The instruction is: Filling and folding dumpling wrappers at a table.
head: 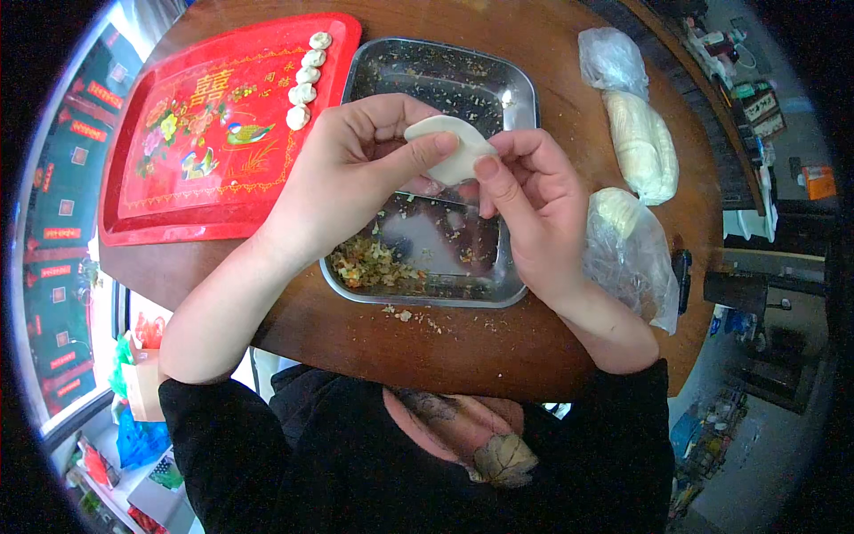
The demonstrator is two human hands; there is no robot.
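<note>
Between both hands I hold a round white dough wrapper (460, 150) above a metal tray. My left hand (380, 143) has its thumb pressed on the wrapper's face, the fingers behind it. At the wrapper's right edge, my right hand (530, 187) pinches with thumb and fingertips. Below them lies the rectangular stainless-steel tray (427, 299), with chopped vegetable filling (373, 262) heaped in its near left corner and scraps stuck over its base. Whether any filling sits on the wrapper cannot be seen.
Left of the metal tray, a red decorated tray (220, 227) carries a row of several small dumplings (304, 93). Along the table's (427, 360) right side lie stacked wrappers in plastic (642, 147), a crumpled plastic bag (612, 63) and an opened bag of wrappers (630, 253). Crumbs dot the near edge.
</note>
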